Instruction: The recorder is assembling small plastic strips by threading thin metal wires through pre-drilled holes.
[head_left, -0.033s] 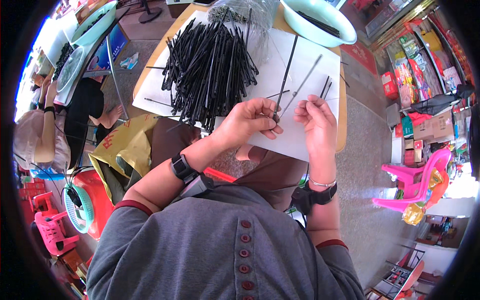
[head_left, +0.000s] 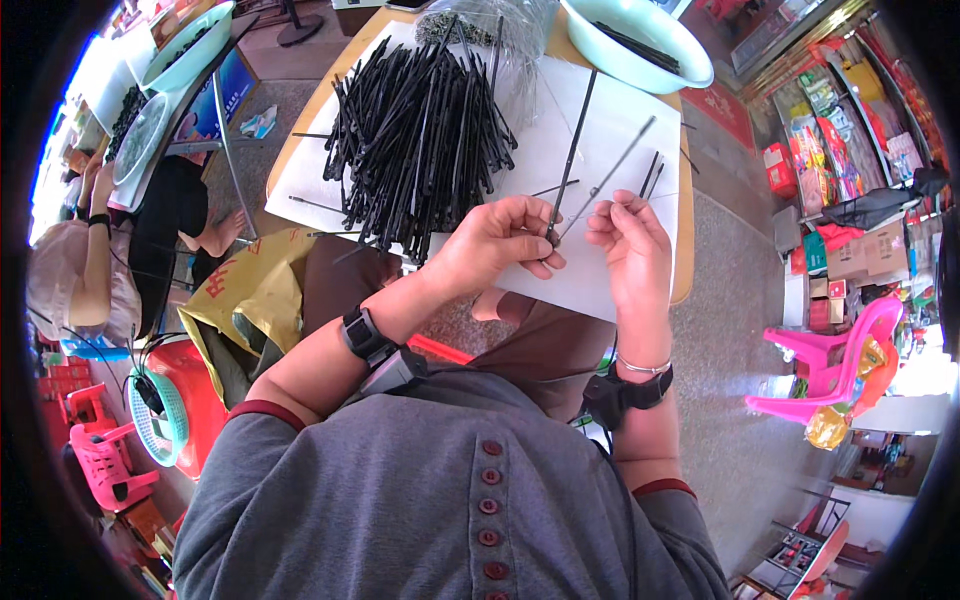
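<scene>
My left hand pinches the lower end of a thin black rod, which points up and away over the white sheet. A second, greyer thin rod slants between my hands. Its lower end is close to my left fingertips, and a small lump shows partway along it. My right hand is closed with thumb and fingertips together, right of that rod; what they hold is hidden. Left of my hands lies a large pile of black rods with small heads.
The white sheet covers a wooden table. On it lie several loose rods and a clear plastic bag. A pale green basin holds more rods. A pink chair stands right; at left a person sits by another table.
The greyer rod's upper end has swung slightly to the right and down. My hands have stayed almost in place.
</scene>
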